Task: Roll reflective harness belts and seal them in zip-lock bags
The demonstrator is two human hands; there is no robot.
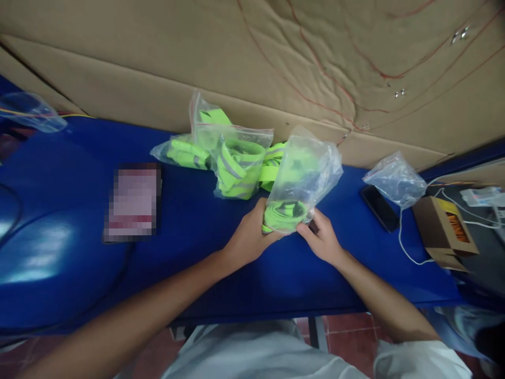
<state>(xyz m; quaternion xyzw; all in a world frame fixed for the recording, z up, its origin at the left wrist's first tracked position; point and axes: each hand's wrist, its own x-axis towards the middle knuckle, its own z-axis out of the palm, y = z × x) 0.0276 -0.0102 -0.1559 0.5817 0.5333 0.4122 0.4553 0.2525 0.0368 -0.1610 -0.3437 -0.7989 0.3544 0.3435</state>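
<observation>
Both my hands hold a clear plastic bag point(303, 168) standing on the blue table point(197, 221). A rolled neon-green strap point(284, 215) sits in the bag's bottom. My left hand point(249, 236) grips the bag's lower left side with curled fingers. My right hand point(320, 237) pinches the lower right side. Just behind lie two more clear bags with neon-green straps point(236, 163), point(183, 151), leaning on the cardboard wall.
A dark flat device point(132, 202) lies left of my hands. To the right are a black phone point(381, 208) with a white cable, a crumpled empty bag point(396, 180) and an open brown carton point(444, 226). Cardboard point(276, 63) backs the table. Another clear bag point(31, 111) sits far left.
</observation>
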